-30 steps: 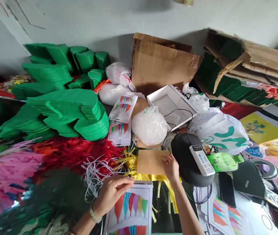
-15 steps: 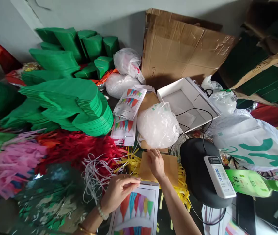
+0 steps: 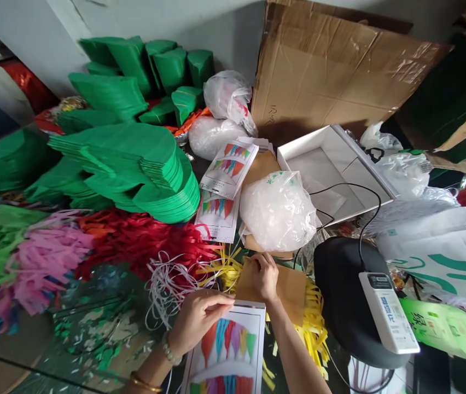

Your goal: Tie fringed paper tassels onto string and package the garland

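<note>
My left hand [image 3: 198, 320] pinches the top left corner of a white packet [image 3: 228, 350] printed with coloured pennant flags, low in the middle of the view. My right hand [image 3: 262, 275] lies curled on the left part of a brown kraft envelope [image 3: 288, 287], fingers bent over its upper left edge. The envelope rests on a bunch of yellow paper strips [image 3: 313, 328]. White strips [image 3: 167, 287] lie just left of both hands.
Stacks of green paper cutouts [image 3: 134, 169] fill the left, with red [image 3: 143, 241] and pink fringe [image 3: 48, 257] in front. Behind the hands sit a white plastic bag [image 3: 280, 210], more flag packets [image 3: 228, 169], an open white box [image 3: 335, 169], a cardboard sheet [image 3: 339, 71], a black round thing [image 3: 343, 295] bearing a white device [image 3: 389, 312].
The camera has shifted left and down. My right hand slid from the envelope's right edge to its left part. My left hand has kept its pinch on the packet.
</note>
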Demonstrator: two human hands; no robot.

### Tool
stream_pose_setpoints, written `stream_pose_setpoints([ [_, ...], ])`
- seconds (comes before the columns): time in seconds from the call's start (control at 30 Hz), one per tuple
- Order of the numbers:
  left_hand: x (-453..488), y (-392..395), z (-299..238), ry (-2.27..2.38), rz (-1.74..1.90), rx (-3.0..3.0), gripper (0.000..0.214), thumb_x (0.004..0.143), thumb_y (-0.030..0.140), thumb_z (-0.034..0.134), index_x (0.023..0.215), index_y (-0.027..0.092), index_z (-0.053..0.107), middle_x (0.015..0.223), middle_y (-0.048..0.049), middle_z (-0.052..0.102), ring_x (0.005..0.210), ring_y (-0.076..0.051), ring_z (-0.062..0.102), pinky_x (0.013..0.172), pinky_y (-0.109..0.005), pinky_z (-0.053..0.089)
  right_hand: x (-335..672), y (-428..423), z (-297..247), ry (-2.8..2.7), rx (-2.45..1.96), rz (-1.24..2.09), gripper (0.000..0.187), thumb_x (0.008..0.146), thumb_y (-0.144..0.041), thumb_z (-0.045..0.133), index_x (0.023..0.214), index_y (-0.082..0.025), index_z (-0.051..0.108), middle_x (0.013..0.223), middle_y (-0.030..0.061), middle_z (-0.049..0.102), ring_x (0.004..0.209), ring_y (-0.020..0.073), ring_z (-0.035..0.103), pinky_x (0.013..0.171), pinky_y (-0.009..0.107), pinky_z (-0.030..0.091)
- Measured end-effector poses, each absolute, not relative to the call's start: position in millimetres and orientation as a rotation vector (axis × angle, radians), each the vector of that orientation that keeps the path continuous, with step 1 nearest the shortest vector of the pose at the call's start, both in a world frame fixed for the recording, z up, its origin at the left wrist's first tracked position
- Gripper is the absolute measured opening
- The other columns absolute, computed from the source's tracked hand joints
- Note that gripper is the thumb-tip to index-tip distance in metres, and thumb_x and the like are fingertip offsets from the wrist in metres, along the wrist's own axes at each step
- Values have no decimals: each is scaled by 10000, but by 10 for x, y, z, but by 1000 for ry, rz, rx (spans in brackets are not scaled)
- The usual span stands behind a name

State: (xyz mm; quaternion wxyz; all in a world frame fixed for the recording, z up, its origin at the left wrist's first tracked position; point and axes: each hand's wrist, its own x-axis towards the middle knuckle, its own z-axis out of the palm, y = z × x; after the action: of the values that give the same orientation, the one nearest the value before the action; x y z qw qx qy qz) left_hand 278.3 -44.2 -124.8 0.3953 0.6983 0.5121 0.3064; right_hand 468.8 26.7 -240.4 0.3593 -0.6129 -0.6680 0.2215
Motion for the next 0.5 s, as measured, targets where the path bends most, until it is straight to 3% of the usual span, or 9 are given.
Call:
stream_pose_setpoints([
  [0.1,2763,-434,-1260,1309,767,1782,125,865,204,646,908,250,754,930,-7,787,825,-163,745,771,-257,613,4664,288,-2435,-1700,-1601,594,234,878,-126,427,775,-196,625,791,34,618,754,176,567,682,265,426],
  [0.27,2732,-417,-1246,1312,762,1770,129,877,206,633,910,247,750,936,2,785,826,-152,741,781,-246,607,4674,315,-2450,-1679,-1614,601,191,870,-172,464,947,-183,638,952,68,614,845,196,575,743,290,459],
  [0.5,2688,-417,-1223,1319,778,1759,139,886,214,622,927,238,754,929,-23,784,835,-164,739,775,-259,610,4636,316,-2413,-1672,-1607,605,235,902,-203,453,791,-195,660,885,66,617,840,203,573,734,291,459],
])
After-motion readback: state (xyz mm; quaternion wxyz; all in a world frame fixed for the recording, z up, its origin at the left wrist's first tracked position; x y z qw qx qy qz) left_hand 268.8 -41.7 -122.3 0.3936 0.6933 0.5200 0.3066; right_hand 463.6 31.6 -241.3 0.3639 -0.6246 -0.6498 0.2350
